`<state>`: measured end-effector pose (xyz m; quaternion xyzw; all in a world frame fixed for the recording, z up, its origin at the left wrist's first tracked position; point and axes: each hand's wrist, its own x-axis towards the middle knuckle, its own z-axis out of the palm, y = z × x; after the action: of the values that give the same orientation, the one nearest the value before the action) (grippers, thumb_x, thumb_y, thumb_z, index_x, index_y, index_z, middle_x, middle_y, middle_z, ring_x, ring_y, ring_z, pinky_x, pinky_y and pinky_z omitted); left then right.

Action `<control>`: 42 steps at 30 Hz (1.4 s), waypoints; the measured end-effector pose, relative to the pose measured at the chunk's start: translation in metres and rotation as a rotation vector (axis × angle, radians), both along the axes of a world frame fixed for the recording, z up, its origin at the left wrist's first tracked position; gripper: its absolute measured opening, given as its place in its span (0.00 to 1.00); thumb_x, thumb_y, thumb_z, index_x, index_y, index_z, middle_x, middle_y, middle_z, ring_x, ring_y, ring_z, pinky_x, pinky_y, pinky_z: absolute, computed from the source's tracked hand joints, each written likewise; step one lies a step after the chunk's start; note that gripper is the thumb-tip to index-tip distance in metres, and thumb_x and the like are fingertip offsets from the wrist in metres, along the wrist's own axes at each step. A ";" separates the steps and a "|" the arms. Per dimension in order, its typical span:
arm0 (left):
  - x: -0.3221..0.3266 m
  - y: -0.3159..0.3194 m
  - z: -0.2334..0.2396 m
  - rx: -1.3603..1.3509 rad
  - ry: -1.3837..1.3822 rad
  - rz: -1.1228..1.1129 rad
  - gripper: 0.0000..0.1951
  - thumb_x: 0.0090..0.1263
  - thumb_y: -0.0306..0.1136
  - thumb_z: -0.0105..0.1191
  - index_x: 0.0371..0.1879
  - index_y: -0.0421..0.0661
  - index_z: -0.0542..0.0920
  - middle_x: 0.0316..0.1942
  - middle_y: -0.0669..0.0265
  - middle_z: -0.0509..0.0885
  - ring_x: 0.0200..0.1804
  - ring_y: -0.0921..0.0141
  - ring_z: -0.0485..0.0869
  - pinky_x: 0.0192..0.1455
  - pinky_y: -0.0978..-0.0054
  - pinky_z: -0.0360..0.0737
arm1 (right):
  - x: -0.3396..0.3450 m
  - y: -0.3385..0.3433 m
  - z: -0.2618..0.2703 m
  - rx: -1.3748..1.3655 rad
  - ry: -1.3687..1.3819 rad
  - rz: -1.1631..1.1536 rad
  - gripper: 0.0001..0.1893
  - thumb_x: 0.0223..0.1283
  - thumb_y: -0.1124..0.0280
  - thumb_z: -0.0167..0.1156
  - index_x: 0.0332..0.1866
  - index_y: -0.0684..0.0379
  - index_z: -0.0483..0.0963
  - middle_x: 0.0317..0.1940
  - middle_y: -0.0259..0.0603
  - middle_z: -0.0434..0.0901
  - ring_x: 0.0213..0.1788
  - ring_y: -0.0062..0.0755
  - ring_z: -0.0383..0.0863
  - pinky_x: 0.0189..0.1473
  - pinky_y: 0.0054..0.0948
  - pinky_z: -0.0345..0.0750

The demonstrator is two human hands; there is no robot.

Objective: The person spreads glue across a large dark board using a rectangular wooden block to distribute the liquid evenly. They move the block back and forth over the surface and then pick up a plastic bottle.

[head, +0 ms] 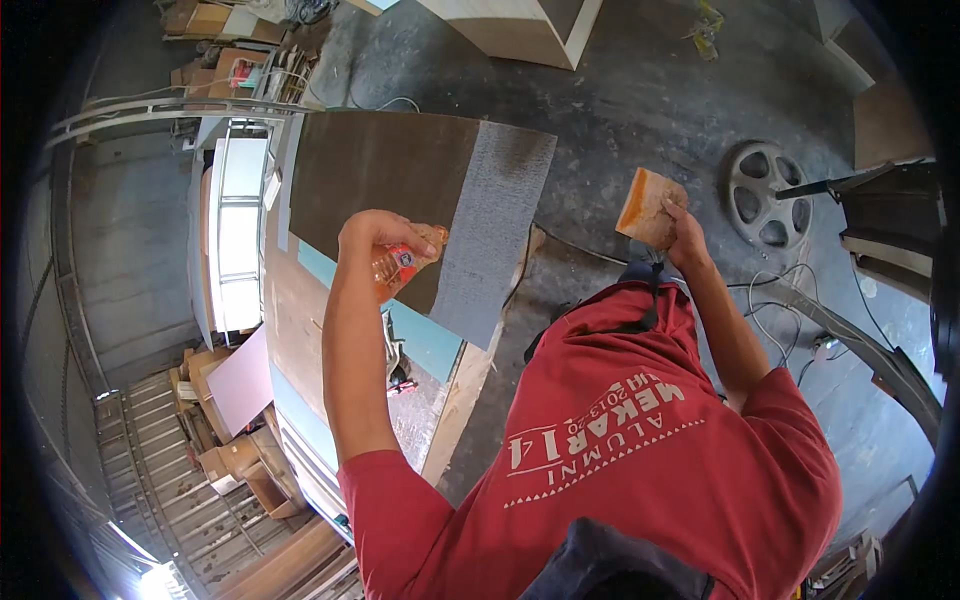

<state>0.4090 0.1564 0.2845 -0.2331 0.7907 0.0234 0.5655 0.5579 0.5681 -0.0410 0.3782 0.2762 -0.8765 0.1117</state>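
My left hand (pixel 382 229) grips the neck end of a clear plastic bottle (pixel 390 275) with a red label and orange liquid inside. The bottle is tilted over a dark brown panel (pixel 375 172), and its neck is crusted with tan residue. A grey, rough-looking band (pixel 491 225) runs along the panel's right side. Off to the right, my right hand (pixel 684 234) pinches a flat tan spreader-like piece (pixel 651 208), whose left edge is stained orange. That piece is held apart from the panel, with the floor behind it.
Light-blue sheets (pixel 424 341) and a wooden edge (pixel 469 390) lie under the panel. A spoked metal wheel (pixel 770 196) stands at the right, with loose cables (pixel 780 315) below it. A pale box-like cabinet (pixel 510 30) is at the top. Cardboard boxes (pixel 247 457) are piled lower left.
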 end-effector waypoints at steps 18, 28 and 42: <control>-0.007 0.006 -0.043 0.013 -0.158 0.171 0.33 0.55 0.52 0.78 0.58 0.52 0.82 0.46 0.64 0.88 0.43 0.65 0.88 0.46 0.62 0.85 | -0.019 0.054 -0.001 0.090 0.059 0.060 0.20 0.74 0.63 0.60 0.64 0.63 0.73 0.53 0.42 0.85 0.50 0.40 0.89 0.55 0.41 0.86; 0.002 0.005 -0.051 0.007 -0.132 0.220 0.30 0.55 0.47 0.79 0.57 0.54 0.84 0.46 0.66 0.88 0.43 0.64 0.87 0.48 0.59 0.84 | -0.040 0.082 0.003 0.140 0.090 0.060 0.21 0.74 0.61 0.59 0.65 0.62 0.73 0.52 0.41 0.86 0.49 0.39 0.89 0.52 0.39 0.85; -0.002 -0.016 -0.061 -0.047 -0.182 0.170 0.35 0.55 0.50 0.79 0.62 0.53 0.82 0.49 0.64 0.87 0.45 0.64 0.87 0.48 0.62 0.84 | -0.037 0.047 0.010 0.120 0.131 0.079 0.20 0.76 0.61 0.58 0.64 0.61 0.74 0.54 0.40 0.86 0.52 0.37 0.89 0.56 0.40 0.84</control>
<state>0.4072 0.1405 0.2233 -0.3138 0.7138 0.0314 0.6253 0.5206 0.6148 -0.0310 0.3150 0.3493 -0.8762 0.1050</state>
